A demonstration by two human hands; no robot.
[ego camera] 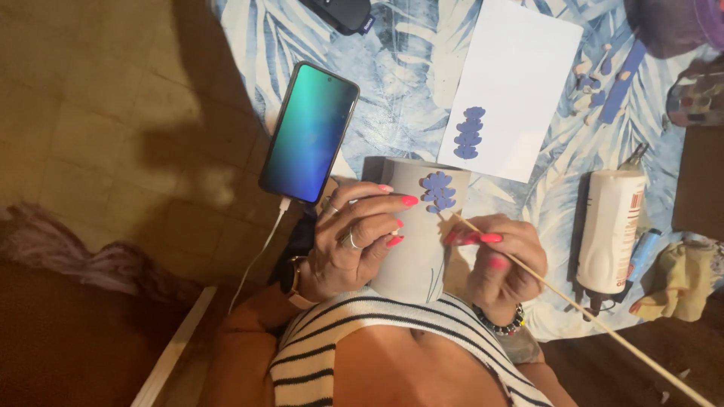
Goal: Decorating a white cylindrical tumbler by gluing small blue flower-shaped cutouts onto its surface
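Observation:
My left hand (pixel 354 241) grips a pale grey mug (pixel 418 249) from its left side, holding it tilted over my lap. Small blue petal shapes (pixel 438 192) are stuck on the mug's wall near the rim. My right hand (pixel 501 264) pinches a thin wooden skewer (pixel 573 305), whose tip touches the mug just below the blue shapes. The skewer's long end runs down to the lower right. Both hands have bright pink nails.
A white sheet (pixel 520 68) with more blue petal shapes (pixel 467 133) lies on the blue leaf-print cloth (pixel 407 83). A lit phone (pixel 309 132) with a white cable lies to the left. A white glue bottle (pixel 609 230) and a yellow cloth (pixel 679 283) lie to the right.

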